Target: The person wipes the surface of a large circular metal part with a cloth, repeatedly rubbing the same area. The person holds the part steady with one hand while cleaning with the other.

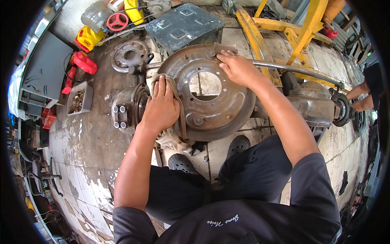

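A large round brake backing plate [239, 107], brown and worn, stands in front of me with a big center hole and several bolt holes. A grey-beige rag [178, 122] is draped over its left edge. My left hand [162, 105] holds the rag against that edge, fingers straight and close together. At the top right rim, my right hand [237, 67] presses a small brown sheet [226, 48], which looks like sandpaper, against the plate. The right fingertips lie over the sheet; my palm hides part of the rim.
Left of the plate is a hub with bolts [120, 116]; a rusty axle housing [310, 103] lies right. Behind stand a dark metal box [185, 24] and a yellow frame [252, 34]. Another round plate [130, 55] and a bolt tray [80, 99] lie left. Another person's hands [359, 97] are far right.
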